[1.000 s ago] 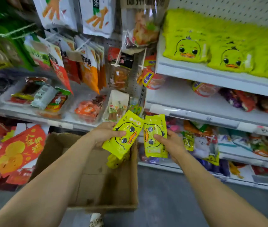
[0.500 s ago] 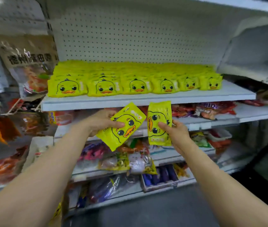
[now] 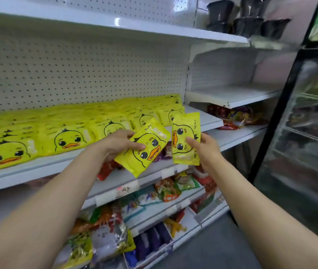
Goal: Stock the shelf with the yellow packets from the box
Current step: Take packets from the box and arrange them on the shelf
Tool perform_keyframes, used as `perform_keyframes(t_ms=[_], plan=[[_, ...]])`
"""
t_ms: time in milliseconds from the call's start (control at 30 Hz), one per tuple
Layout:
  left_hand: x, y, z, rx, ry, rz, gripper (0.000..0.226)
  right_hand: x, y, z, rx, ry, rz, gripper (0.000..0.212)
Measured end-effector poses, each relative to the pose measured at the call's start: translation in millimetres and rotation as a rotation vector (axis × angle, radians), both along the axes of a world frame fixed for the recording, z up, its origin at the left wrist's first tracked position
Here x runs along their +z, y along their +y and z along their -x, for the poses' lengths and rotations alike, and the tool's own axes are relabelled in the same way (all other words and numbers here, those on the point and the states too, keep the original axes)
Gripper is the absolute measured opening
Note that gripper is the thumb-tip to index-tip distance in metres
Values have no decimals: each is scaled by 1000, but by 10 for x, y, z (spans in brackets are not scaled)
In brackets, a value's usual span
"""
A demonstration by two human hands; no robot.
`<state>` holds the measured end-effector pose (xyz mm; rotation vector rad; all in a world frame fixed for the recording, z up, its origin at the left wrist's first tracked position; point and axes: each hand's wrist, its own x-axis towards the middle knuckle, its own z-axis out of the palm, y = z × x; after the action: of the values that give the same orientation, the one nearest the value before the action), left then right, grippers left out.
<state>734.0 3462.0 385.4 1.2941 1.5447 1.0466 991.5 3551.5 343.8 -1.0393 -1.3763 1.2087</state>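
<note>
hands (image 3: 166, 146) gripping yellow packets (image 3: 143, 146), stocked shelf (image 3: 43, 169)

Both forearms reach up toward mid-frame; left hand (image 3: 118, 145) and right hand (image 3: 205, 148) each pinch something, thumbs in front.

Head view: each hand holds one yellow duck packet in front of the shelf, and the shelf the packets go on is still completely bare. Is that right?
Not quite. The head view shows the left hand and right hand each holding a yellow duck packet, but the shelf is not bare: rows of stocked packets already cover most of it, leaving only its right end free.
</note>
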Motion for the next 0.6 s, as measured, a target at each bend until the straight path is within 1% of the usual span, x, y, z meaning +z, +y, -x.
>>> perform_keyframes(t_ms=[33, 67, 133, 167, 200, 300, 333, 433, 500, 533, 600], plan=[[10, 215, -79, 15, 3, -20, 48, 63, 174, -82, -12, -14, -26, 17], [25, 418, -165, 26, 6, -44, 48, 133, 344, -154, -25, -29, -53, 17], [63, 844, -293, 21, -17, -64, 34, 257, 708, -294, -48, -47, -89, 13], [96, 1033, -359, 10, -35, -54, 33, 316, 890, -359, -57, -50, -95, 13], [118, 1222, -410, 5, -26, -59, 42, 359, 1071, -421, -67, -56, -96, 14], [165, 1712, -518, 12, 67, -36, 98, 420, 1556, -601, -84, -68, -92, 15], [161, 1880, -537, 2, 87, -16, 101, 434, 1703, -648, -83, -63, -90, 14], [235, 2211, -682, -8, 122, 15, 66, 458, 2087, -752, -72, -48, -92, 15], [251, 2421, -762, -1, 150, 27, 48, 457, 2348, -803, -60, -49, -95, 17], [254, 2523, -791, 4, 175, 25, 41, 457, 2488, -822, -46, -44, -92, 18], [253, 2738, -838, 19, 237, 22, 37, 467, 2769, -849, -6, -18, -89, 18]])
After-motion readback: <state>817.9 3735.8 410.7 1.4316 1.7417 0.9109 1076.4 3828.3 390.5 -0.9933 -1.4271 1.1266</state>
